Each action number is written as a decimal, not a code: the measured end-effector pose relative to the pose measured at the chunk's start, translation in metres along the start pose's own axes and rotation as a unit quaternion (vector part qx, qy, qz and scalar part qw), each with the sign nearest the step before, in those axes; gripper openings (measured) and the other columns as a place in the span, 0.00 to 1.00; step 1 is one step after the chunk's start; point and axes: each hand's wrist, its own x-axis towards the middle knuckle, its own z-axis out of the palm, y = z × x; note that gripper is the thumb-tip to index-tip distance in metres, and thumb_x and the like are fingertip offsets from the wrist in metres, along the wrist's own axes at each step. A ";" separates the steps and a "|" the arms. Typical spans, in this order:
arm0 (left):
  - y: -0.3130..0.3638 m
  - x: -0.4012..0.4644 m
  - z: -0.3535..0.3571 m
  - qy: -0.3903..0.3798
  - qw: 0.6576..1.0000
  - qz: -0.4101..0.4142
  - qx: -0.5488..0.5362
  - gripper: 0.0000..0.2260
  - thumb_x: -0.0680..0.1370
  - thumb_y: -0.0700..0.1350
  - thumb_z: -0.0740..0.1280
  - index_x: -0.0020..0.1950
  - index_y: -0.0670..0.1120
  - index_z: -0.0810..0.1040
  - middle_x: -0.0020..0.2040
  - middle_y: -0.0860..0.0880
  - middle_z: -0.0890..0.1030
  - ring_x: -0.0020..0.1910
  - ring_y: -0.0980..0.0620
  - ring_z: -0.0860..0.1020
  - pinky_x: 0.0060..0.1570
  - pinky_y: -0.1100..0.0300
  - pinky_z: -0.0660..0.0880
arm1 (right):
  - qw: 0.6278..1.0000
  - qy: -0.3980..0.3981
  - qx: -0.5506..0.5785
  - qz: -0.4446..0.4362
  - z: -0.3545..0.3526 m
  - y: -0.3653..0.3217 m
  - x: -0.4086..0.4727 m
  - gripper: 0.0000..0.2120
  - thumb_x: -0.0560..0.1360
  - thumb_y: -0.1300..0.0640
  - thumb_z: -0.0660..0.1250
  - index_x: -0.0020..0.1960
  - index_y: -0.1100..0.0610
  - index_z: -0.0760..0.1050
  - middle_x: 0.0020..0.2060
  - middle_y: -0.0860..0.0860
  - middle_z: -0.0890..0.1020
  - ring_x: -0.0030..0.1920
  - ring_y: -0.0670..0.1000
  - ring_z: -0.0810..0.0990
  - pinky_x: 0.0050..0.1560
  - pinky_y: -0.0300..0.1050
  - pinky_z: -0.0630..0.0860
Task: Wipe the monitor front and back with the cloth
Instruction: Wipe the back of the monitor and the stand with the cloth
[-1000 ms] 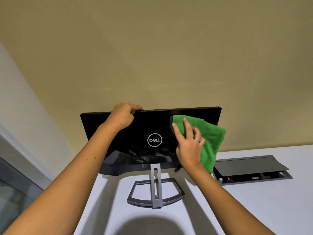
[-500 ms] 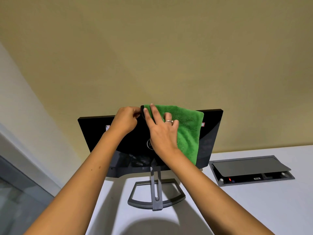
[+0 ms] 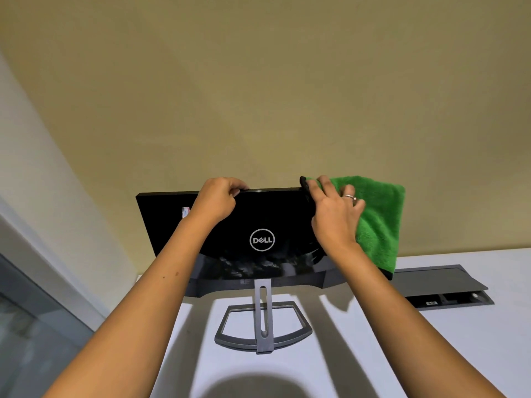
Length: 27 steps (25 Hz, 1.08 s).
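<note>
Head view: right hand (image 3: pixel 334 216) fingers (image 3: pixel 324 183), lying flat and together, are now pressing the green cloth (image 3: pixel 379 219) on the monitor (image 3: pixel 270 216) back's right end, having slid rightward from centre. Left hand (image 3: pixel 217 201) fingers are still curling over the top edge. Monitor is standing on the white bench (image 3: pixel 431 346), its back facing the camera.

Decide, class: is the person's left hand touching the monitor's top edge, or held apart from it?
Touching. The head view shows the left hand with fingers curled over the top edge of the monitor, gripping it with no gap visible.
</note>
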 end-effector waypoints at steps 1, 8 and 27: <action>0.000 0.000 0.000 0.000 1.000 0.001 0.000 0.19 0.76 0.29 0.57 0.57 0.45 0.81 0.57 0.46 0.81 0.59 0.53 0.77 0.55 0.69 0.67 | 1.000 -0.009 0.013 0.014 0.000 0.000 0.000 0.33 0.67 0.66 0.64 0.69 0.45 0.66 0.70 0.45 0.67 0.59 0.61 0.67 0.47 0.51 0.61; 0.000 -0.004 -0.002 0.004 1.000 0.007 -0.009 0.24 0.72 0.25 0.55 0.58 0.45 0.81 0.57 0.46 0.82 0.59 0.52 0.78 0.60 0.66 0.69 | 0.995 -0.030 0.081 -0.047 0.001 -0.067 -0.018 0.36 0.69 0.65 0.63 0.72 0.42 0.59 0.73 0.45 0.59 0.61 0.59 0.64 0.49 0.52 0.62; 0.012 0.003 0.003 -0.055 0.998 0.014 0.029 0.28 0.72 0.27 0.53 0.61 0.51 0.79 0.60 0.45 0.79 0.59 0.46 0.76 0.58 0.52 0.75 | 0.983 0.039 0.157 0.086 0.016 0.069 -0.010 0.38 0.65 0.69 0.63 0.72 0.47 0.64 0.70 0.60 0.60 0.58 0.62 0.66 0.53 0.59 0.71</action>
